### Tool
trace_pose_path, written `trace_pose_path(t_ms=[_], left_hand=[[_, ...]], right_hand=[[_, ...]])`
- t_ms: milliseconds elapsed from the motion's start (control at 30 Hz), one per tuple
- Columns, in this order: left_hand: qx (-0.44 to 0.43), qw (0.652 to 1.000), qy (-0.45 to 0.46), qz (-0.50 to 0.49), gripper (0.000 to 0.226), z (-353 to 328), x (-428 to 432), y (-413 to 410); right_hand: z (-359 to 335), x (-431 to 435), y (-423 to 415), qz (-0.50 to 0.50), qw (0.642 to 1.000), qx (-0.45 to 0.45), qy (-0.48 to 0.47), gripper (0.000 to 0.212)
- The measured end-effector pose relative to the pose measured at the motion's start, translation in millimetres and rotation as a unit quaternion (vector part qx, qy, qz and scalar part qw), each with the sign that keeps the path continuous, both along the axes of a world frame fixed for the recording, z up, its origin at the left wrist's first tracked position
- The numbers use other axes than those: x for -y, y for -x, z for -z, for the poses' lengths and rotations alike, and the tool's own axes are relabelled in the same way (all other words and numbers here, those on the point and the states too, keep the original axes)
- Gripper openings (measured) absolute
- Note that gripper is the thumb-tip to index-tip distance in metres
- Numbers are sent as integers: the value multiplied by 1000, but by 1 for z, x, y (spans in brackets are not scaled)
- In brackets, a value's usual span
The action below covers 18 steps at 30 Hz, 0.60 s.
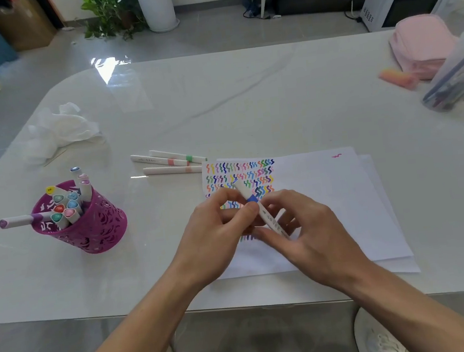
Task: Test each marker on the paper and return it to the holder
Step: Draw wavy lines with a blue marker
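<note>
White-barrelled marker with a blue band (243,192) — held slanting above the white paper sheet (327,194), over its rows of coloured zigzags. My left grip (217,234) pinches it at the band; my right grip (308,233) curls round the lower barrel. Magenta perforated holder cup (93,227), filled with markers, stands well to the left on the pale glossy desk (246,102) — three white capped markers (166,163) lie just beside the sheet's far left corner.

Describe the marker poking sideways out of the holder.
On the left side of the white table stands a magenta cut-out holder full of markers. One purple marker lies almost flat over its left rim, pointing left, while the others stand upright.
</note>
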<state>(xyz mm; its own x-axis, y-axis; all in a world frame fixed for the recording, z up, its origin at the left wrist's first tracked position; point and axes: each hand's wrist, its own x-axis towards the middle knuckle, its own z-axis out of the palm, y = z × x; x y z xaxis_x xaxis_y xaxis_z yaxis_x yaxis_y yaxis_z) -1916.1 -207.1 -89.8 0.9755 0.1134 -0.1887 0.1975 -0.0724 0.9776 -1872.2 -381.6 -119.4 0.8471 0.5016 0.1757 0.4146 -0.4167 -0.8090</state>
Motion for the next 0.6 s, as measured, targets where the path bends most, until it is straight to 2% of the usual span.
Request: trace_pose_path(t_ms=[67, 167, 367, 600], left_hand=[[-1, 1000, -23, 3, 16, 1, -2, 0], [7, 999, -34, -26, 13, 1, -7, -1], [8, 996, -85, -8, 8, 6, -7, -1], [-9, 994, -103, 18, 9, 10, -8, -2]], right_hand=[[2, 2, -3, 13, 999, 26, 16, 21], [3, 7, -7, 24, 997, 54, 45, 18], [7, 6, -4, 17, 989, 109, 101, 21], [1, 5, -2, -9, 986, 114, 123, 22]])
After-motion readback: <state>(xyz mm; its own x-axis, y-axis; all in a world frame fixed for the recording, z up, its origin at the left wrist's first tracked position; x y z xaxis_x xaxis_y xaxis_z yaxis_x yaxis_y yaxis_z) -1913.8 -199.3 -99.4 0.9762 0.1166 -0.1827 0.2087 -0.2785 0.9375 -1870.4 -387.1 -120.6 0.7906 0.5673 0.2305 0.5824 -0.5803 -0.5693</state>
